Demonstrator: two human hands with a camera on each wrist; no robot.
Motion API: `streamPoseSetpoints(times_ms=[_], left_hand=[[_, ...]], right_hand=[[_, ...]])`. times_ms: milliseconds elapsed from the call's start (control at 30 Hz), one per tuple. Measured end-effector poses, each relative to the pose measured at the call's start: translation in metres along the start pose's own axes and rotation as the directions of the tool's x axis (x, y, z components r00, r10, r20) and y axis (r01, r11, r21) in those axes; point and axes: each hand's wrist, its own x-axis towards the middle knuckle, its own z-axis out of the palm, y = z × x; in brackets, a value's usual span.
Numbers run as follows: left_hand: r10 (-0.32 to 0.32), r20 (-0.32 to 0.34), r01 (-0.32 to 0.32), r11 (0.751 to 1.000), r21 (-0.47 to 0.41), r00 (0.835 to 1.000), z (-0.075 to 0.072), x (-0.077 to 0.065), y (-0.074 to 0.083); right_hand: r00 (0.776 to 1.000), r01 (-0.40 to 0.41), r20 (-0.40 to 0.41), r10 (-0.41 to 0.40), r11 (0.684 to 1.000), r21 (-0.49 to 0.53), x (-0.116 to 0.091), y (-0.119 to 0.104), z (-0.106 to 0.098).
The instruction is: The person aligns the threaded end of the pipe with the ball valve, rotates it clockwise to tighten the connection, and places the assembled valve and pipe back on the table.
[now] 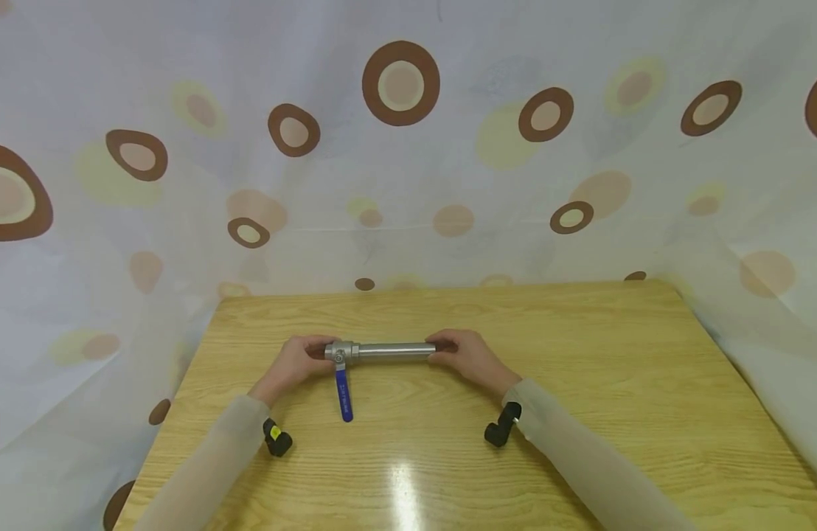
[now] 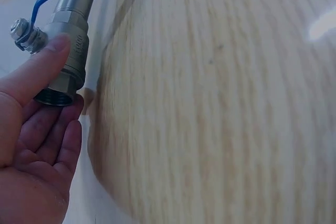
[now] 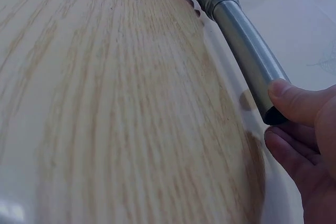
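A metal ball valve [image 1: 343, 351] with a blue lever handle [image 1: 343, 394] is joined to a straight steel pipe [image 1: 395, 351], the two lying in one line from left to right. My left hand [image 1: 299, 364] grips the valve's outer end; in the left wrist view the thumb presses on the valve body [image 2: 73, 40], and fingers curl behind its threaded opening. The pipe's free end is pinched by my right hand [image 1: 470, 361], with the thumb along the pipe [image 3: 249, 56] in the right wrist view. In the head view the lever points toward me.
A wood-grain table [image 1: 408, 442] lies under both hands. White cloth [image 1: 448, 169] printed with brown and yellow ovals hangs behind it and along both sides. Black wrist devices [image 1: 276, 437] sit on the sleeves. Light glares off the table's front middle.
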Motion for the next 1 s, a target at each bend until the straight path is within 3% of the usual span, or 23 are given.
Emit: streamPoseSetpoints(times_ms=[767, 1000], left_hand=[[0.007, -0.018, -0.007, 1.0, 0.018, 1.0, 0.006, -0.007, -0.002], [0.04, 0.009, -0.039, 0.998, -0.046, 0.999, 0.005, -0.013, -0.002]], right_hand=[[1.0, 0.027, 0.003, -0.027, 0.995, -0.093, -0.004, 0.003, 0.002], [0.998, 0.058, 0.004, -0.058, 0.996, -0.066, -0.006, 0.004, 0.001]])
